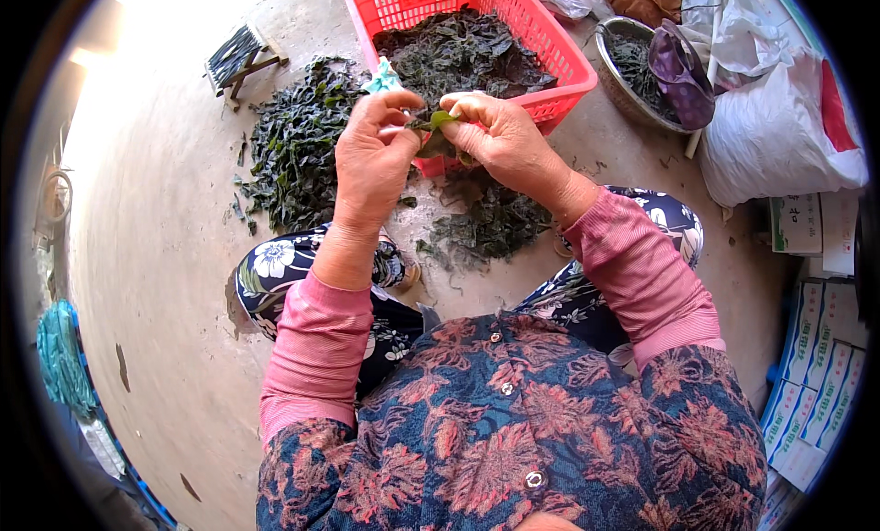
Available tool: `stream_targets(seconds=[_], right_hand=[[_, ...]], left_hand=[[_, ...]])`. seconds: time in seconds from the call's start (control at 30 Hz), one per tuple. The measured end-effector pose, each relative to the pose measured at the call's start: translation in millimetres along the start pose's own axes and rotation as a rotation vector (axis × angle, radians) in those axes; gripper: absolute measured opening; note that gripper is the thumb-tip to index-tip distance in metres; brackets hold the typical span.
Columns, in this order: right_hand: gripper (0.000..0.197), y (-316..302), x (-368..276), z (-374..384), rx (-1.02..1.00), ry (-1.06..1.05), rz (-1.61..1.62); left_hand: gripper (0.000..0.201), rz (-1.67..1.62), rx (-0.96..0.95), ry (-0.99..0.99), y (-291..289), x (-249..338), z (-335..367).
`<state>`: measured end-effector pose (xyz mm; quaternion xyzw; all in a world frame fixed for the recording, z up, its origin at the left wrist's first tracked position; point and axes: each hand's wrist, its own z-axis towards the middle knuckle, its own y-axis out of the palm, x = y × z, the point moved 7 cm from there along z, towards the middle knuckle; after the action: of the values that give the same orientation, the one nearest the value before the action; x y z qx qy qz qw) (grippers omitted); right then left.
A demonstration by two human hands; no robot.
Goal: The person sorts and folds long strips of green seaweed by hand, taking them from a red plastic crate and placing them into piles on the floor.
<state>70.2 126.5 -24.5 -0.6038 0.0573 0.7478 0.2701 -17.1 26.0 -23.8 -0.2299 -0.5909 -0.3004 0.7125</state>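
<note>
Both hands are raised close together over the near edge of the red plastic basket point(573, 83). My right hand point(502, 138) is closed, pinching a green piece of seaweed point(442, 119) between thumb and fingers. My left hand point(371, 160) is closed too, its thumb and fingertips at the left end of the same piece. A small whitish thing shows by the left fingers, too small to name. Dark seaweed point(463, 49) fills much of the basket. A pale teal cloth or wrapping point(383, 76) shows at the basket's left side, just beyond my left fingers.
A heap of dark seaweed point(298, 146) lies on the concrete floor at left; a smaller heap point(490, 224) lies between my legs. Beyond the left heap stands a small folding stool point(240, 61). At right are a metal basin point(632, 72), a white sack point(775, 132) and stacked boxes point(816, 357).
</note>
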Motion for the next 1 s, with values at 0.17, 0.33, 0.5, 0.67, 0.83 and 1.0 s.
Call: stream_targets(seconds=[0.17, 0.33, 0.5, 0.67, 0.83, 1.0], right_hand=[[0.016, 0, -14, 0, -0.035, -0.114, -0.088], [0.015, 2, -5, 0, -0.123, -0.007, -0.059], [0.024, 9, 13, -6, -0.263, 0.339, 0.101], [0.021, 10, 30, -9, -0.292, 0.368, -0.026], [0.023, 2, 40, -5, -0.156, 0.364, 0.068], [0.013, 2, 54, 3, -0.125, 0.207, -0.326]], left_hand=[[0.012, 0.091, 0.074, -0.176, -13, -21, -2], [0.017, -0.416, -0.105, -0.485, 0, -32, -11], [0.016, -0.297, -0.205, -0.503, 2, -33, -13], [0.019, -0.185, -0.263, -0.492, 7, -32, -17], [0.012, -0.123, 0.066, -0.421, -31, -47, -5], [0.010, -0.048, 0.303, -0.413, -63, -68, 0]])
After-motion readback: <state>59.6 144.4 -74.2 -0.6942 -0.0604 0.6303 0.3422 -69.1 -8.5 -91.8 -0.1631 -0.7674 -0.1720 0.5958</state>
